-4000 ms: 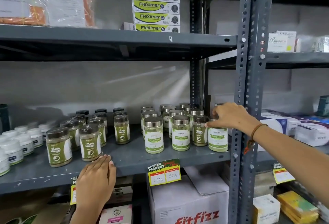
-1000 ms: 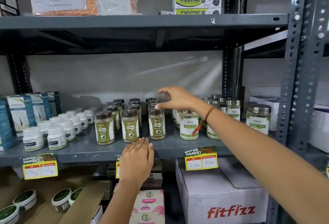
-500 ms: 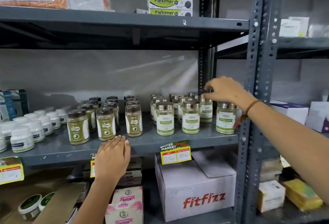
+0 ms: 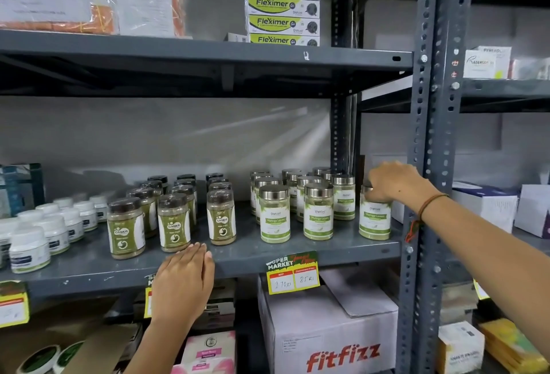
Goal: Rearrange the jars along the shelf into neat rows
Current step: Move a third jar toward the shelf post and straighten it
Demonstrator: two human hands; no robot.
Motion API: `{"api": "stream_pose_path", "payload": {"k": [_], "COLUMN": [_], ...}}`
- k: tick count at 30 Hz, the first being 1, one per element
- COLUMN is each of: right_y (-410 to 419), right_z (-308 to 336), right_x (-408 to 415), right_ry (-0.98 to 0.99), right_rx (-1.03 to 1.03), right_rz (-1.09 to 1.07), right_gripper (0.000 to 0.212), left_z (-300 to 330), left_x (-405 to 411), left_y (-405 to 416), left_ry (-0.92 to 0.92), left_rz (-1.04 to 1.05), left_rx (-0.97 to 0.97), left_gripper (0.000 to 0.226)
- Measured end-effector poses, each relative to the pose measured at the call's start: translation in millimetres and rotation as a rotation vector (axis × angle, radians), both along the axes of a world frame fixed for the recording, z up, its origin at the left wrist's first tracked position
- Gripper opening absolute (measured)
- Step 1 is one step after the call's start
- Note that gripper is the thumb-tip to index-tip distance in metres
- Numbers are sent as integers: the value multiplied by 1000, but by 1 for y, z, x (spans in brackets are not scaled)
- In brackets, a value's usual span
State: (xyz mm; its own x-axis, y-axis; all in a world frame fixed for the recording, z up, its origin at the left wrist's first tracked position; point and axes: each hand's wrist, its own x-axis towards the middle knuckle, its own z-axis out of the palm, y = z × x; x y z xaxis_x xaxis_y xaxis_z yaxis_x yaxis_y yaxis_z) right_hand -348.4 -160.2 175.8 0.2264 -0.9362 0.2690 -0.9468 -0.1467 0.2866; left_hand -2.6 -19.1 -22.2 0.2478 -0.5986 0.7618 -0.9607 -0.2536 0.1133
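Note:
On the grey middle shelf stand several silver-lidded jars with green-and-white labels at the right, in rows running back. Left of them are several brown-lidded green-label jars in rows. My right hand is closed over the lid of the rightmost silver-lidded jar, which stands upright near the shelf's right end, apart from the others. My left hand lies flat, fingers together, on the shelf's front edge below the brown-lidded jars, holding nothing.
Small white jars fill the shelf's left part. A grey upright post stands just right of the held jar. The upper shelf carries Fleximer boxes. A fitfizz carton sits below, under a price tag.
My right hand swung from the middle jars to the right end and came down onto the rightmost silver-lidded jar's lid. My left hand has stayed on the shelf edge.

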Motion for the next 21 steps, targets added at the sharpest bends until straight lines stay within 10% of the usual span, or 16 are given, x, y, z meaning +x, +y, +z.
{"api": "stream_pose_path", "payload": {"k": [21], "right_y": [-18], "right_z": [-8], "right_x": [-8], "right_ry": [-224], "right_rx": [30], "right_rz": [205], "right_gripper": [60], "left_z": [2], "left_x": [-2], "left_y": [2], "left_ry": [5], "left_rz": [-8], "left_rx": [-18], "left_gripper": [46]}}
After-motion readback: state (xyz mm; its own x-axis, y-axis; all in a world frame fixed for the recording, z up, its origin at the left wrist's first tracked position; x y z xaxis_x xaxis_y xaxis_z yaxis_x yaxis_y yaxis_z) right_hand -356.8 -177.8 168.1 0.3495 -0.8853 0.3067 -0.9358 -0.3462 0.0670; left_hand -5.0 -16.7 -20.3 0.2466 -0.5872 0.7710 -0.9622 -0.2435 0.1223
